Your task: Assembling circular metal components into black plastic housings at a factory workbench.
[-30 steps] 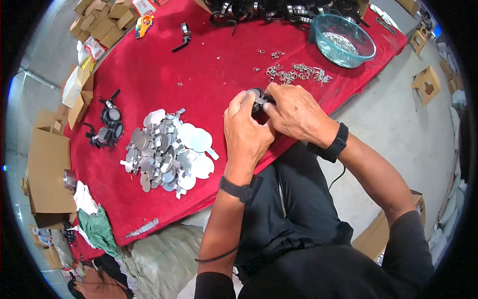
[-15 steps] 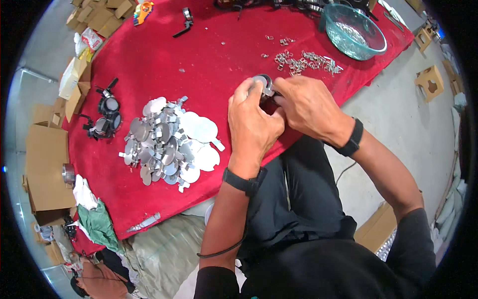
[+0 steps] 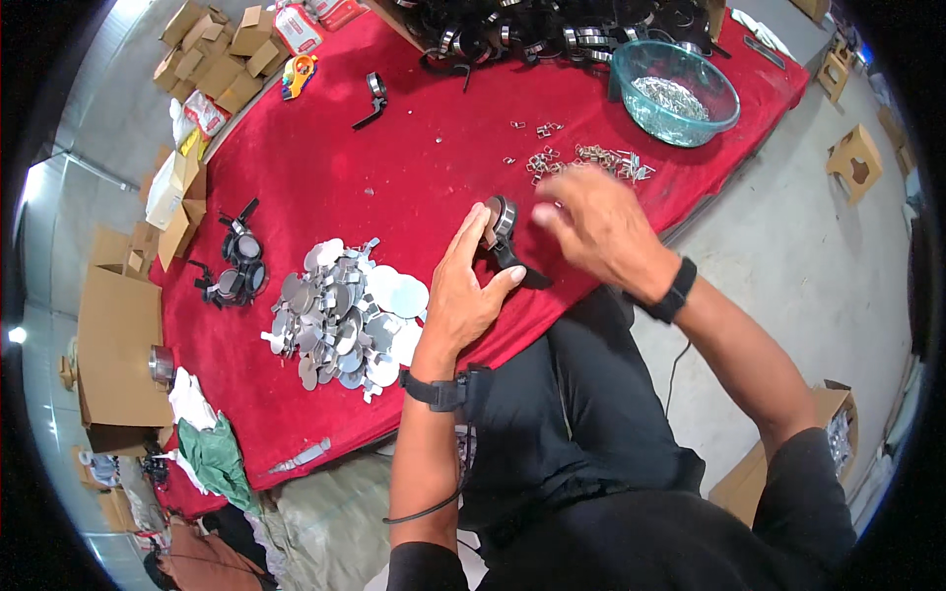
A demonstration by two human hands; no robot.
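Red cloth: L hand loosely grasping blk pc, R hand blurred, part-curled, can't tell if holding.

A red-draped table stands on a pale grey floor. Beyond its right edge sit tan stools. Bright light glares at far left.

Free red cloth beyond left grip, leftward obstacle: disc pile.
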